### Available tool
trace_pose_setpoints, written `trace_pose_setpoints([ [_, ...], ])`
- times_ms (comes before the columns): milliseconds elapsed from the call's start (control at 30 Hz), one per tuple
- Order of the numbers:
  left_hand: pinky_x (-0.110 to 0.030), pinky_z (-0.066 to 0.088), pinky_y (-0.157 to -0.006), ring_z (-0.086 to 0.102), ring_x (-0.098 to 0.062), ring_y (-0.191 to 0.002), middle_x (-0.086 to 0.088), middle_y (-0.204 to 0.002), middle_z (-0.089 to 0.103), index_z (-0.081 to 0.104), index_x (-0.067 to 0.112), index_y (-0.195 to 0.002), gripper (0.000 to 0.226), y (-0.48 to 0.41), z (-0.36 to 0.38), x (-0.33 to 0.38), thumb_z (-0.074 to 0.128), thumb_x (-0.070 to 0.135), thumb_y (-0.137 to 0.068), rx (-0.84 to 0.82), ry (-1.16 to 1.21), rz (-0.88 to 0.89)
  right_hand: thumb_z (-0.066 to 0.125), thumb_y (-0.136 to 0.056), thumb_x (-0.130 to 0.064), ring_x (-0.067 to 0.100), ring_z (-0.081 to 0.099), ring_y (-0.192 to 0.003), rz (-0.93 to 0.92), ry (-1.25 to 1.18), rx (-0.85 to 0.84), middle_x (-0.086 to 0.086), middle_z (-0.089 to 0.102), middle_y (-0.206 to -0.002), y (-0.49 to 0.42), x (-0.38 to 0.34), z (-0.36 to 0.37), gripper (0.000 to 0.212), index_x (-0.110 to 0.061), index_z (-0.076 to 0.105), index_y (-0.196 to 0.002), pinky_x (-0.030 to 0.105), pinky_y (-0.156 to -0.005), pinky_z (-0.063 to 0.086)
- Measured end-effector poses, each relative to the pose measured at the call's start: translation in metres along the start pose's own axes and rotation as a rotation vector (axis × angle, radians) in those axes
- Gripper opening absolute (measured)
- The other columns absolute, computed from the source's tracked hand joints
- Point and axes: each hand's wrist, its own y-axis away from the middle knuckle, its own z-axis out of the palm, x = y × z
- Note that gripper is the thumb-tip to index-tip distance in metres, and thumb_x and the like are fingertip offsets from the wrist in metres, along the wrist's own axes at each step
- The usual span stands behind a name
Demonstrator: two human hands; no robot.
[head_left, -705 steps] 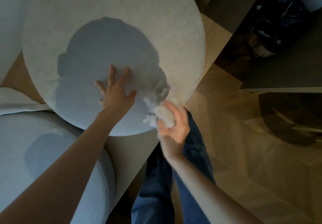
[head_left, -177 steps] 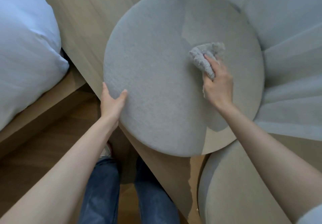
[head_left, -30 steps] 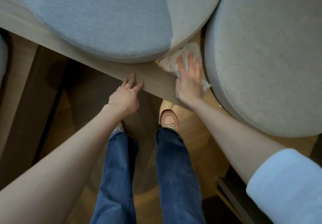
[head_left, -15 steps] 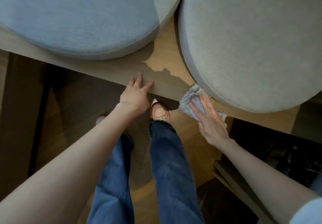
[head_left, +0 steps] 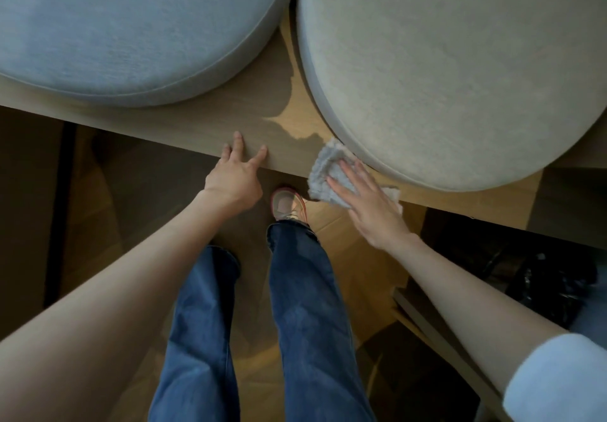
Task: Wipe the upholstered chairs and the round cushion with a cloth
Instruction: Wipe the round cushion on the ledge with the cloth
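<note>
From the head camera we look down on our right grip (head_left: pixel 368 204), fingers straight and flat, pressing the cloth (head_left: pixel 325 171) onto the front edge of the wooden bench (head_left: pixel 210 122). The cloth lies bunched under and ahead of those fingers. Just beyond it is the rim of the grey round cushion (head_left: pixel 460 60). Left of that grip, apart from the cloth, our left grip (head_left: pixel 235 175) rests with fingers spread on the bench edge, holding nothing. Beyond it lies a bluish round cushion (head_left: pixel 124 27). Below both grips we see jeans (head_left: pixel 302 306) and a shoe (head_left: pixel 288 204) on the wooden floor (head_left: pixel 354 257).
</note>
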Motion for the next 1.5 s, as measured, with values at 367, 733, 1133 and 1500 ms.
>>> trace_pose_setpoints([
  [367, -0.047, 0.021, -0.117, 0.012, -0.027, -0.147, -0.004, -0.161, 0.008, 0.012, 0.031, -0.153, 0.063, 0.030, 0.007, 0.056, 0.041, 0.018, -0.099, -0.041, 0.067, 0.123, 0.040, -0.099, -0.005, 0.018, 0.018, -0.143, 0.346, -0.211, 0.002, -0.002, 0.023, -0.158, 0.070, 0.028, -0.020, 0.051, -0.022, 0.038, -0.146, 0.030, -0.117, 0.013],
  [733, -0.034, 0.038, -0.105, 0.047, -0.023, -0.129, -0.008, -0.145, 0.044, 0.028, 0.023, -0.149, 0.063, 0.161, -0.104, 0.090, 0.058, 0.026, -0.094, 0.037, 0.553, 0.284, 0.065, -0.079, -0.007, 0.008, 0.048, -0.097, 0.227, -0.612, 0.366, -0.003, 0.041, -0.106, 0.120, -0.089, -0.159, 0.027, -0.023, 0.048, -0.094, 0.022, -0.080, 0.037],
  [1133, -0.021, 0.052, -0.083, 0.064, -0.011, -0.093, -0.005, -0.102, 0.066, 0.060, 0.003, -0.114, 0.025, 0.303, -0.182, 0.108, 0.062, 0.013, -0.092, 0.117, 0.674, 0.622, 0.080, -0.073, -0.016, 0.005, 0.046, -0.083, 0.230, -0.673, 0.705, -0.002, 0.045, -0.096, 0.228, -0.205, -0.234, 0.027, -0.018, 0.055, -0.084, 0.008, -0.071, 0.037],
  [1500, -0.023, 0.044, -0.086, 0.057, -0.013, -0.101, -0.001, -0.110, 0.062, 0.060, 0.014, -0.112, 0.018, 0.418, -0.228, 0.201, 0.051, 0.012, -0.097, 0.046, -0.006, 1.255, 0.071, -0.085, -0.019, -0.001, 0.041, -0.121, 0.341, -0.845, 1.107, -0.016, 0.037, -0.141, 0.364, -0.237, -0.281, 0.061, -0.035, 0.037, -0.133, 0.018, -0.089, 0.048],
])
